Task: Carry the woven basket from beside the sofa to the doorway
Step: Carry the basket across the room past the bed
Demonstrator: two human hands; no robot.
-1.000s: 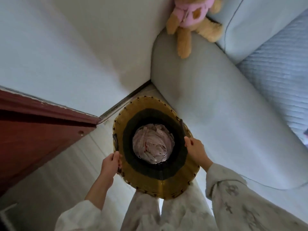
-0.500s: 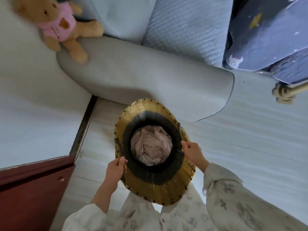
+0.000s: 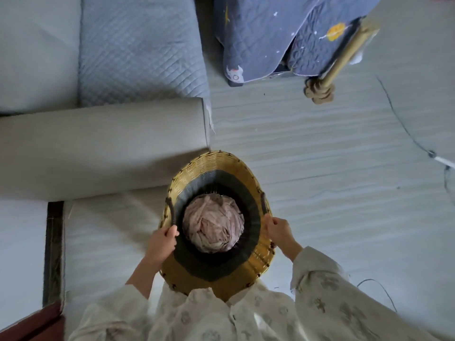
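A round woven basket (image 3: 211,166), yellow with a dark band inside, hangs in front of my body, off the floor. Crumpled pinkish cloth (image 3: 213,223) fills its bottom. My left hand (image 3: 161,243) grips the dark handle on the basket's left rim. On the right rim, my right hand (image 3: 279,228) holds the edge just below the other dark handle. The basket is close to the end of the grey sofa arm (image 3: 103,146), at its lower right.
The sofa seat has a quilted blue cover (image 3: 140,45). A dark blue star-print quilt (image 3: 275,33) and a wooden pole with a knotted rope (image 3: 318,91) lie at the top right. A red-brown wooden edge (image 3: 32,323) sits at bottom left. Thin cables (image 3: 403,126) trail across the pale floor at right.
My view has swung right, away from the wall corner and the teddy bear, toward the open floor. The basket has stayed in both hands and has come away from the corner beside the sofa.
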